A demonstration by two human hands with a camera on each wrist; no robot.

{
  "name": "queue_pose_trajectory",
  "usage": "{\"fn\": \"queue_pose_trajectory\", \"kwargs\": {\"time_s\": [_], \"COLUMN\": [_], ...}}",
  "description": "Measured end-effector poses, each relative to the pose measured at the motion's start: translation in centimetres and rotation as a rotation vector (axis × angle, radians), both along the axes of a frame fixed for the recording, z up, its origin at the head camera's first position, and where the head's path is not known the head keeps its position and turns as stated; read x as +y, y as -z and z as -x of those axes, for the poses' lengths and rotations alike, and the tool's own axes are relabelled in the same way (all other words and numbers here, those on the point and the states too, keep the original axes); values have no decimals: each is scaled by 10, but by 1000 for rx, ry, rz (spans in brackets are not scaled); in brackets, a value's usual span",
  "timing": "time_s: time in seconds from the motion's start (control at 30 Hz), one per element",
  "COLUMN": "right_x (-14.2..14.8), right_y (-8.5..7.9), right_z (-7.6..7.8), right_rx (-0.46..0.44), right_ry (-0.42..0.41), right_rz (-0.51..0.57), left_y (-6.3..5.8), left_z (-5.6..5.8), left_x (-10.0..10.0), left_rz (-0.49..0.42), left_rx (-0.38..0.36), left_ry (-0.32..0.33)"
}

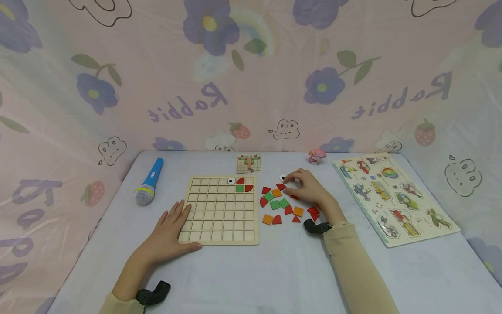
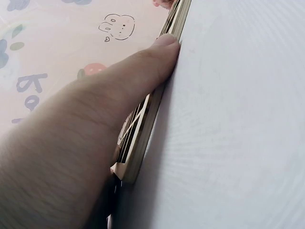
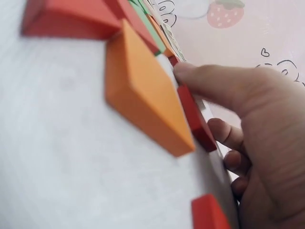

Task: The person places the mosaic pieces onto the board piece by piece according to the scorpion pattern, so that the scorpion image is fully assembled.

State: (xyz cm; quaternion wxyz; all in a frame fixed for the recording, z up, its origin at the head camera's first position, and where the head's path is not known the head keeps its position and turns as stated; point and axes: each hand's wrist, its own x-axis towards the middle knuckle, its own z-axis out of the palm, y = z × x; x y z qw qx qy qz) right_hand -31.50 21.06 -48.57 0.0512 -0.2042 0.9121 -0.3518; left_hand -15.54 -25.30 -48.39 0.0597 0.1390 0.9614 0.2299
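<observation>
A square wooden grid board [image 1: 221, 213] lies on the table in the head view. My left hand [image 1: 168, 233] rests at its lower left corner, fingers spread on the left edge and thumb along the near edge. In the left wrist view the thumb [image 2: 147, 64] touches the board's side. Top right cells hold an eye piece [image 1: 231, 181], red quarter-rounds and a green square [image 1: 240, 188]. My right hand [image 1: 307, 187] hovers over the loose pieces, thumb and forefinger apart. Its forefinger is at another eye piece [image 1: 283, 178]; contact is unclear.
Loose green, red and orange pieces [image 1: 274, 204] lie right of the board. Behind it is a small pattern card [image 1: 249, 164]. A toy microphone [image 1: 150, 181] lies left, a pink figurine [image 1: 316, 156] stands at the back, and a picture puzzle [image 1: 396, 198] lies right.
</observation>
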Motion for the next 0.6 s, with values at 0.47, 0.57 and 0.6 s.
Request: {"fn": "queue_pose_trajectory", "kwargs": {"time_s": [0.47,0.57,0.6], "right_x": [-5,-8,-9], "right_y": [1,1,1], "right_z": [-1,-2,-2], "right_rx": [41,51,54], "right_ry": [-14,-42,-46], "right_rz": [-21,-29,-29], "left_y": [2,2,2], "left_z": [1,1,1], "left_x": [-1,-1,-1], "left_rz": [-15,-15,-14], "left_rx": [12,15,15], "left_ry": [13,13,14]}}
